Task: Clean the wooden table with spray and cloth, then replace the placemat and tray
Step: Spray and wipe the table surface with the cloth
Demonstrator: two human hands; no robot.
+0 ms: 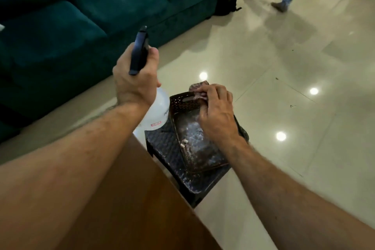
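Left hand (135, 79) gripped spray bottle (157, 111) by the neck; right hand (216, 111) pinched a cloth (199, 89), probably, over the tray (182, 105) on the stool (168, 144). Tray looked light, stiff; grab its handle slot.

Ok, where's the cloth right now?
The cloth is right of centre in the head view, gripped by the right hand at the far rim of the tray.

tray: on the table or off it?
Off. The tray sits on a dark stool beside the wooden table; the right hand holds a cloth at its rim.
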